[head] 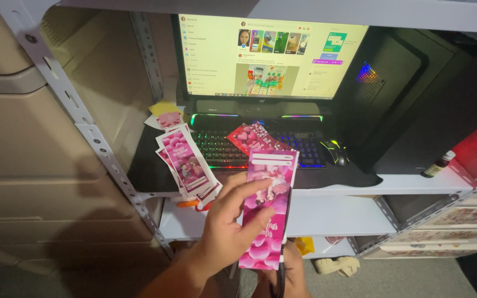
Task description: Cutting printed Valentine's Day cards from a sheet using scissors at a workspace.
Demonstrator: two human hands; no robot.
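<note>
A long pink card [269,209] with heart pictures stands upright in front of me. My left hand [224,226] grips its left edge, thumb across the face. Under the card's lower end, my right hand [288,273] is mostly hidden and touches its bottom; whether it grips is unclear. A stack of similar pink cards [186,163] lies fanned on the shelf's left front edge. More red and pink cards [252,136] rest on the keyboard [222,148].
A lit monitor [269,55] stands at the back of the white shelf [415,185], a dark computer case [398,94] to its right. A mouse [335,152] sits beside the keyboard. A small brown bottle [436,164] stands at the right. Metal shelf posts [92,138] rise on the left.
</note>
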